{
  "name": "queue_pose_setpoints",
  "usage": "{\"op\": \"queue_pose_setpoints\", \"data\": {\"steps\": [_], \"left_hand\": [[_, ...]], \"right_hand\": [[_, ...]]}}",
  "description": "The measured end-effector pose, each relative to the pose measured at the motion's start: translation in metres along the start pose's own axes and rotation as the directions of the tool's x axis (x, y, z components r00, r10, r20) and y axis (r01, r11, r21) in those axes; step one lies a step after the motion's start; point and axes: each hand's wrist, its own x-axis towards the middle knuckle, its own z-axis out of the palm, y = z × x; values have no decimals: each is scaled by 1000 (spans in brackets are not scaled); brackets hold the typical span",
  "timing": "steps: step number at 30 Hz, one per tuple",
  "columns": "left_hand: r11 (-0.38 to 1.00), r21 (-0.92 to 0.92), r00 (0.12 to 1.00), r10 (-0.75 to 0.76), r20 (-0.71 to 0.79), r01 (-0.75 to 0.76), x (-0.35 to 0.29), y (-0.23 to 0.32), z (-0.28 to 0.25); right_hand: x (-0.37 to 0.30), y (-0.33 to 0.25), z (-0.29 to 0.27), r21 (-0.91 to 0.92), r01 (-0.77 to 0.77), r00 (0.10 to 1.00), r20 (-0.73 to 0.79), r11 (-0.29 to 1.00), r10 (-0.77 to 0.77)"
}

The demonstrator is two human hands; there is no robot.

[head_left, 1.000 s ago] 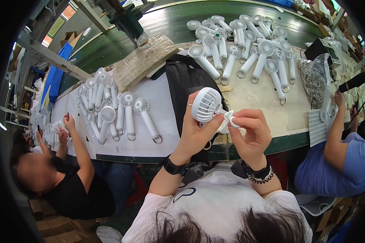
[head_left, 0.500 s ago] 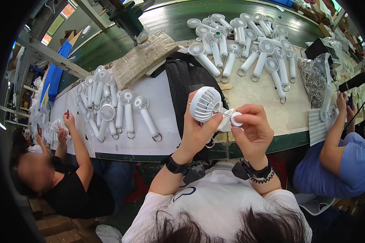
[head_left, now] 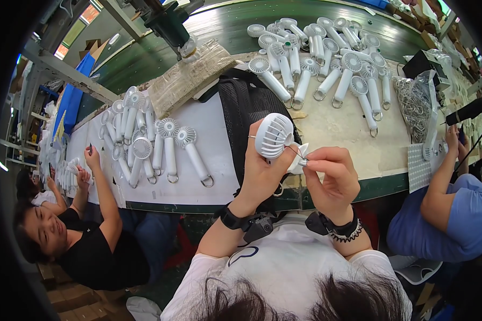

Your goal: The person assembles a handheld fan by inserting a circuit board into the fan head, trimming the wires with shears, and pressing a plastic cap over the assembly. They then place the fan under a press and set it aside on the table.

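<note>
My left hand [head_left: 265, 174] is closed around a white handheld fan [head_left: 273, 136], its slatted round head tilted up beside my thumb. The fan's handle is mostly hidden by my hand, and a metal ring shows below it. My right hand [head_left: 334, 176] pinches a small round white part [head_left: 303, 162] between thumb and fingertips, close to the fan's neck. A thin dark wire runs from the fan side toward this part. White pointed pieces [head_left: 300, 152] show between the two hands; I cannot tell what they belong to.
Many white handheld fans lie in a left group [head_left: 142, 148] and a far right group [head_left: 352, 61]. A black mesh bag [head_left: 246, 101] lies between them. A bag of metal rings [head_left: 415, 101] sits at right. Co-workers sit on both sides. A wrapped block [head_left: 190, 77] lies behind.
My right hand has turned the small round part from face-on to nearly edge-on and brought it slightly left. The fan head has tilted a little in my left hand.
</note>
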Motion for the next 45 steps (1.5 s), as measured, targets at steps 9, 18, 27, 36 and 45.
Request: {"op": "queue_pose_setpoints", "data": {"steps": [9, 18, 27, 36, 45], "left_hand": [[988, -149, 996, -39, 77, 50, -5, 5, 0], [994, -95, 995, 69, 76, -62, -3, 2, 5], [989, 14, 989, 146, 10, -146, -5, 2, 5], [992, -115, 994, 66, 90, -55, -9, -1, 4], [982, -174, 980, 104, 170, -74, -15, 3, 0]], "right_hand": [[10, -14, 0, -135, 61, 997, 47, 989, -55], [14, 2, -9, -168, 310, 939, 211, 936, -273], [9, 5, -6, -144, 278, 948, 200, 950, -247], [16, 2, -9, -189, 362, 918, 241, 913, -315], [18, -7, -7, -212, 338, 924, 262, 917, -279]]}}
